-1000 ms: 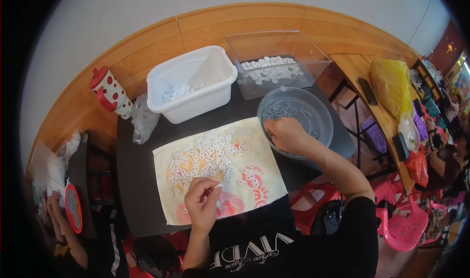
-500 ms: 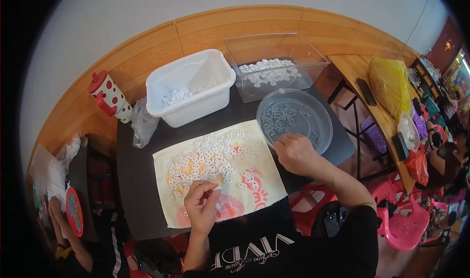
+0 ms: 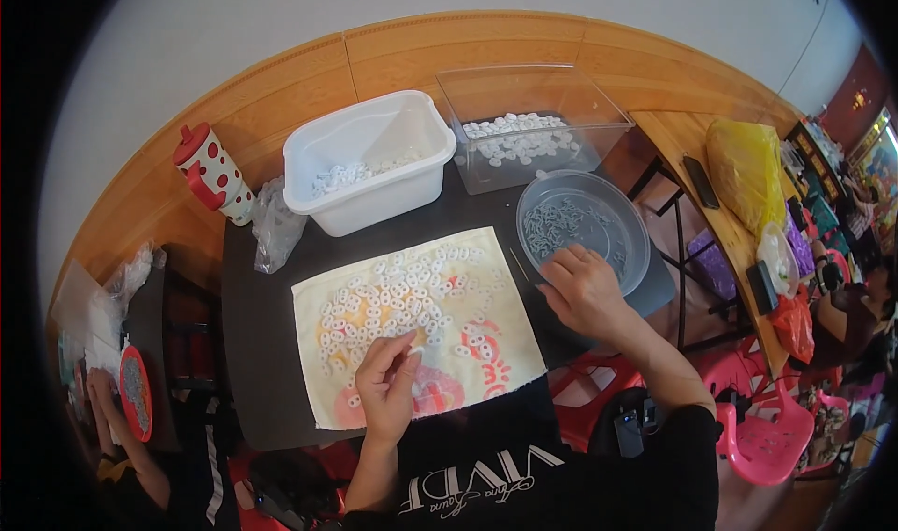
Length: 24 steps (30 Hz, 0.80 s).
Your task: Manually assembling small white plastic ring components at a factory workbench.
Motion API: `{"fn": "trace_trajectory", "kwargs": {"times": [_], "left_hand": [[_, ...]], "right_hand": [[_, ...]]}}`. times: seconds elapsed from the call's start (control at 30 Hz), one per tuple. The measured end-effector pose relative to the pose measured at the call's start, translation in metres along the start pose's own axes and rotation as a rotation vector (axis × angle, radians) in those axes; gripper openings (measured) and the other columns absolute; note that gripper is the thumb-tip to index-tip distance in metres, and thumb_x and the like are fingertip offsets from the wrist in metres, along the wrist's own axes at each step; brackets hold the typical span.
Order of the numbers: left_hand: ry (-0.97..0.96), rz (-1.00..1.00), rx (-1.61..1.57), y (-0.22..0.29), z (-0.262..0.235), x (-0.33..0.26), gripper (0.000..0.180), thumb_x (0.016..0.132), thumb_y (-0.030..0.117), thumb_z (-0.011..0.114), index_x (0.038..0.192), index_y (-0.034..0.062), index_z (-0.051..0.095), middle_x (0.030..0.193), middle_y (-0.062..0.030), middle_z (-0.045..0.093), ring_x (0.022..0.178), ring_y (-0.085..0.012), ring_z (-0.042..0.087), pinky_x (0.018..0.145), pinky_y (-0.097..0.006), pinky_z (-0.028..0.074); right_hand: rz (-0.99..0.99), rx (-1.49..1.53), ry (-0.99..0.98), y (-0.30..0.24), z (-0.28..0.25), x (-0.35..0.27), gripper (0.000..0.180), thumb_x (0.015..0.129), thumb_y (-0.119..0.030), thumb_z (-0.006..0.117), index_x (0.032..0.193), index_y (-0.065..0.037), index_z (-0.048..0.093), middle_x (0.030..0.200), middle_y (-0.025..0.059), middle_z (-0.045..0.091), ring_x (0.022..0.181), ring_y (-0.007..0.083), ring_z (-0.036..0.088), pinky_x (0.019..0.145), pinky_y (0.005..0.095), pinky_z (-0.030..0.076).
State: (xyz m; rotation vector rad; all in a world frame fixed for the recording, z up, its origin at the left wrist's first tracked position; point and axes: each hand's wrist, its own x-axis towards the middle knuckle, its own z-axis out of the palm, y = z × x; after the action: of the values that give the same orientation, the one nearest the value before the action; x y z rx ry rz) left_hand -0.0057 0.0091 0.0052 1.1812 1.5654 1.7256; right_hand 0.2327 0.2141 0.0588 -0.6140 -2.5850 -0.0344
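My left hand [image 3: 387, 381] hovers over the near part of a cream printed cloth [image 3: 513, 363], thumb and fingers pinched on a small white plastic piece [image 3: 417, 349]. Many white oval pieces with two holes [image 3: 374, 311] are spread across the cloth. At the near left rim of a clear round tub [image 3: 636, 241], my right hand [image 3: 587, 292] has its fingers curled; what they grip, if anything, is hidden. Small grey screw-like parts [image 3: 554, 224] lie in that tub. A thin stick [image 3: 519, 264] rests on the dark table between cloth and tub.
A white basin [image 3: 374, 199] and a clear rectangular bin [image 3: 524, 180], both with white pieces, stand at the back of the dark table [image 3: 257, 363]. A spotted tumbler [image 3: 217, 177] and plastic bag [image 3: 278, 227] are left. Another person's arms [image 3: 126, 437] reach past a red tray [image 3: 137, 391].
My right hand has moved right from beside the cloth's edge. The round tub has shifted right, and the thin stick now shows. My left hand stays over the cloth, still pinching.
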Motion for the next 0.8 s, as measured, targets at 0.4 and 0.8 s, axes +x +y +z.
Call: {"fn": "trace_trajectory", "kwargs": {"times": [0.4, 0.8], "left_hand": [[-0.010, -0.005, -0.174, 0.003, -0.008, -0.006, 0.023, 0.088, -0.011, 0.064, 0.109, -0.0045, 0.070, 0.097, -0.0039, 0.059, 0.081, -0.0087, 0.053, 0.071, -0.020, 0.042], [-0.021, -0.051, -0.282, -0.004, -0.011, -0.004, 0.023, 0.087, -0.012, 0.064, 0.108, -0.0054, 0.070, 0.093, -0.0040, 0.061, 0.081, -0.0096, 0.055, 0.072, -0.021, 0.043]], "right_hand": [[-0.112, -0.512, -0.320, -0.037, 0.054, 0.029, 0.024, 0.074, -0.010, 0.067, 0.095, 0.002, 0.062, 0.083, 0.0129, 0.066, 0.083, 0.0239, 0.062, 0.069, 0.0346, 0.050], [0.119, -0.401, -0.299, -0.052, 0.044, 0.006, 0.024, 0.070, -0.006, 0.069, 0.091, 0.000, 0.058, 0.081, 0.0145, 0.065, 0.080, 0.0284, 0.065, 0.066, 0.0343, 0.055]]}}
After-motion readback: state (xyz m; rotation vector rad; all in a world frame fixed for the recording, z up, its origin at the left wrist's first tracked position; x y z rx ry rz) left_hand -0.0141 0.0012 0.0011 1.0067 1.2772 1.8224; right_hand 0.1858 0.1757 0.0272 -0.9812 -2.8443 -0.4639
